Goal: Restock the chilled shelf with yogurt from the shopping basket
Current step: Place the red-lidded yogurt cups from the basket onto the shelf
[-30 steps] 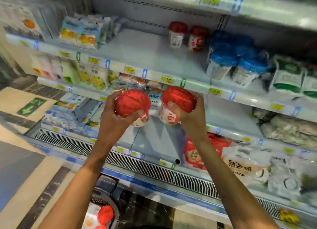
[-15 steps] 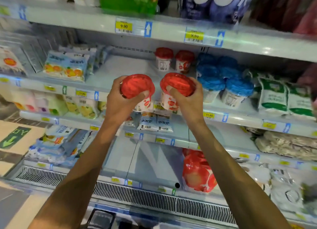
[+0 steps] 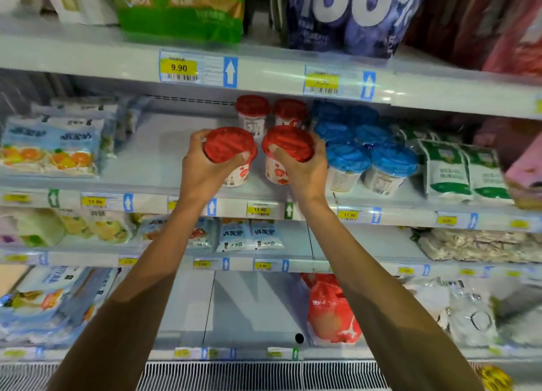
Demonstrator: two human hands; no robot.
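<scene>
On the white chilled shelf [image 3: 140,162], two red-lidded cups [image 3: 252,112] are stood upright at the far back. Blue-lidded cups [image 3: 393,162] are grouped just to their right, from the far side to the near edge. Green-and-white pouches [image 3: 445,170] are propped further right, and fruit-printed packs [image 3: 50,153] are stacked at the left end.

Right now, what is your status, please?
Left hand grips one red-lidded yogurt; right hand grips the second yogurt. Both at the shelf gap. Blue-lidded cups close right.
</scene>
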